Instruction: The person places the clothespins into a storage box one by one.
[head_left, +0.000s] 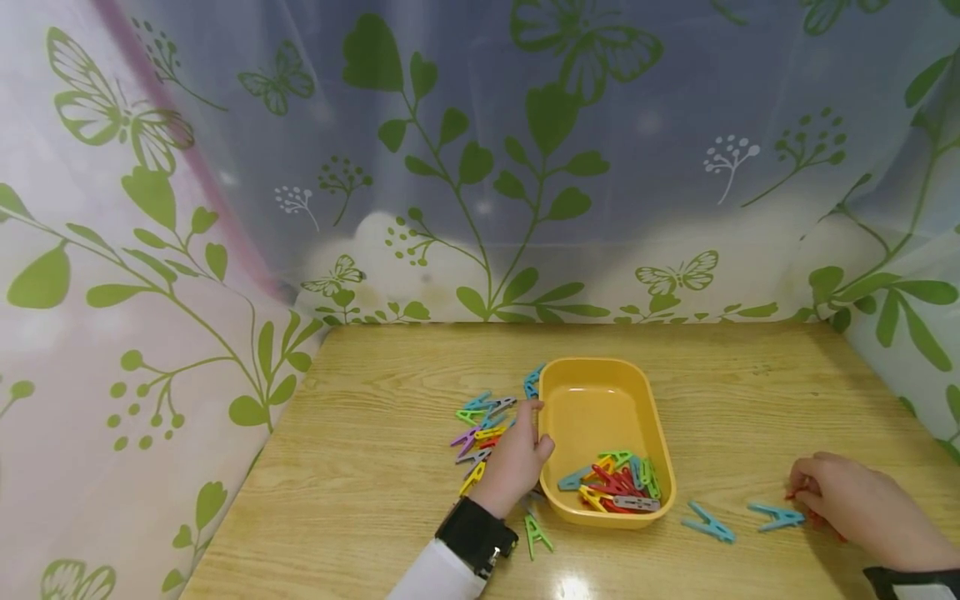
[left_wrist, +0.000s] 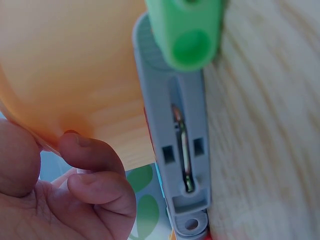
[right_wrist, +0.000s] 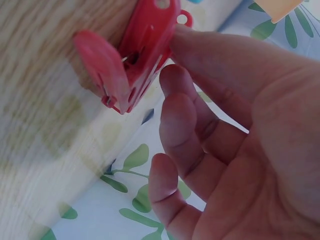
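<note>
A yellow plastic basin (head_left: 600,417) stands on the table, with a pile of coloured clothespins (head_left: 615,483) at its near end. My left hand (head_left: 513,462) holds its left rim, fingers curled against the wall in the left wrist view. Beside that hand lie many loose clothespins (head_left: 472,437); a grey clothespin (left_wrist: 175,130) and a green clothespin (left_wrist: 192,40) show close up. At the right, my right hand (head_left: 862,504) pinches a red clothespin (right_wrist: 150,45) near the tabletop. Its other fingers are bent and hold nothing; part of the clothespin is hidden by the thumb.
Two blue clothespins (head_left: 708,523) lie between the basin and my right hand. A green clothespin (head_left: 536,533) lies by my left wrist. The wooden table (head_left: 360,467) ends at a leaf-and-butterfly patterned curtain (head_left: 480,167) at the back and sides.
</note>
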